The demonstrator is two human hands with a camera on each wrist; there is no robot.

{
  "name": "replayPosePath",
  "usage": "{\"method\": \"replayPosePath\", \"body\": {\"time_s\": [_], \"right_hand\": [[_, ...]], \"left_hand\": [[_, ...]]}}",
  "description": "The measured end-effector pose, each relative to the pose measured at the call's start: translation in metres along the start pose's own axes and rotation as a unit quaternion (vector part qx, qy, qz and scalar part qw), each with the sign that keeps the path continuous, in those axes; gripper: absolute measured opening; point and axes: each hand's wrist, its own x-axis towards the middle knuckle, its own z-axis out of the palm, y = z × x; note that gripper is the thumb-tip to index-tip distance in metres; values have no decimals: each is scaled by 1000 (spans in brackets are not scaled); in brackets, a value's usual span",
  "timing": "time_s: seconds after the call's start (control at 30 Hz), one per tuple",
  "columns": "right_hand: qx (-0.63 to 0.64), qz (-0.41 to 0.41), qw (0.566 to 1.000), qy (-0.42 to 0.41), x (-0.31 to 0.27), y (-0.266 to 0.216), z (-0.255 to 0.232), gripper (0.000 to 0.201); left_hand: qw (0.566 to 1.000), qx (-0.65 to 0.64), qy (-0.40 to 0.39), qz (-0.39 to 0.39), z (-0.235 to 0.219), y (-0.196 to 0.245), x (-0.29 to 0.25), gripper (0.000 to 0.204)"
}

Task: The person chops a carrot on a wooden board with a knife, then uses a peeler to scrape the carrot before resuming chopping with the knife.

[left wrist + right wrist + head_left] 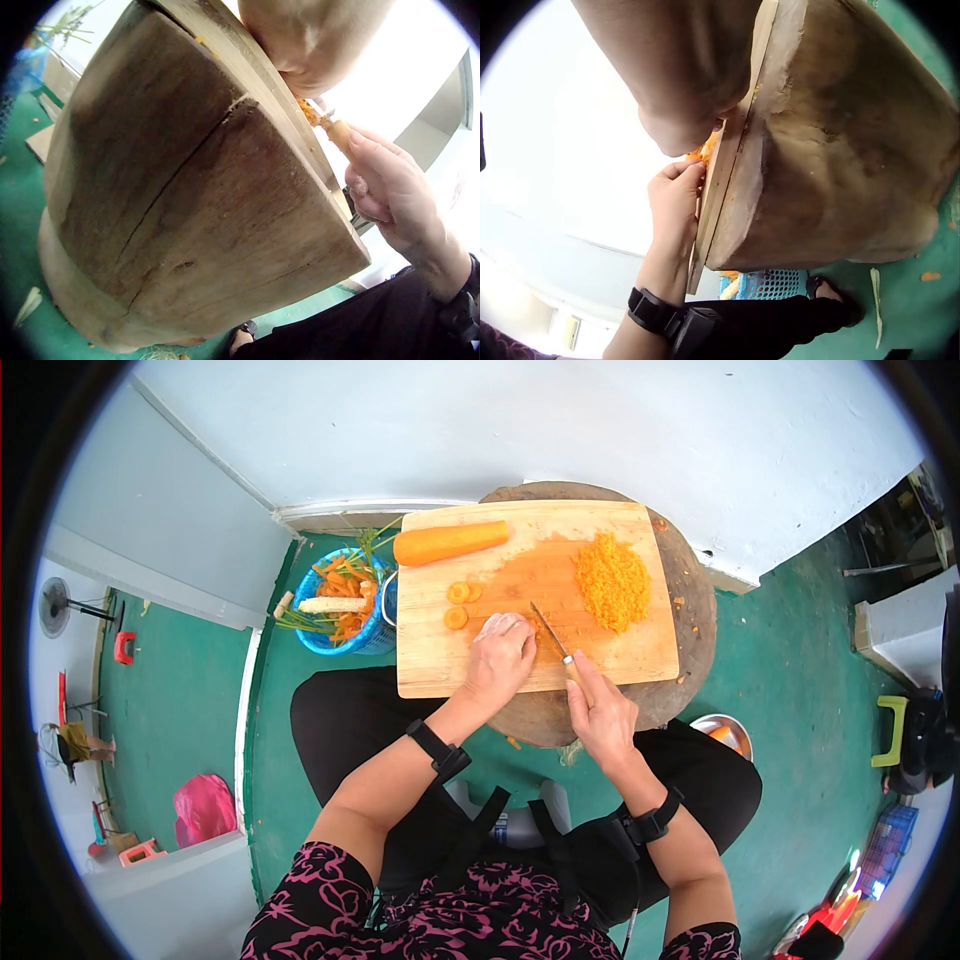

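Observation:
My right hand (603,715) grips a kitchen knife (551,630) by its wooden handle, with the narrow blade low over the wooden cutting board (430,660). Just left of the blade, my left hand (502,655) bears down on the board with bent fingers. Orange carrot pieces (702,153) show at its fingertips in the right wrist view; the hand mostly hides them. Beside it lie several round carrot slices (456,618). A thick peeled carrot (450,543) rests along the board's far left, and a heap of finely chopped carrot (612,582) covers the right part.
Under the board stands a round wooden chopping block (690,610). A blue basket (375,638) of peelings and greens is on the floor to the left. At the right knee sits a metal bowl (738,732) with carrot inside. A white wall (560,420) rises behind the block.

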Motion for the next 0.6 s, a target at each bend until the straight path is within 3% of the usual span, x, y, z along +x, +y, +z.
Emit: {"method": "replayPosePath", "body": {"time_s": [0.17, 0.27, 0.37, 0.47, 0.57, 0.6], "right_hand": [[-8, 47, 997, -57, 1, -5, -5, 38], [-14, 50, 997, -59, 2, -6, -6, 39], [3, -17, 1000, 23, 0, 0, 2, 39], [0, -19, 1000, 19, 1, -2, -1, 39], [7, 45, 998, -48, 1, -7, -5, 39], [1, 24, 999, -28, 1, -5, -3, 39]], "left_hand": [[1000, -2, 8, 0, 1, -1, 0, 8], [1000, -3, 2, 0, 1, -1, -1, 7], [1000, -3, 1, 0, 0, -1, 0, 7], [1000, -4, 4, 0, 1, -1, 0, 7], [1000, -3, 4, 1, 1, -2, 0, 8], [1000, -3, 4, 1, 1, -1, 0, 8]]}}
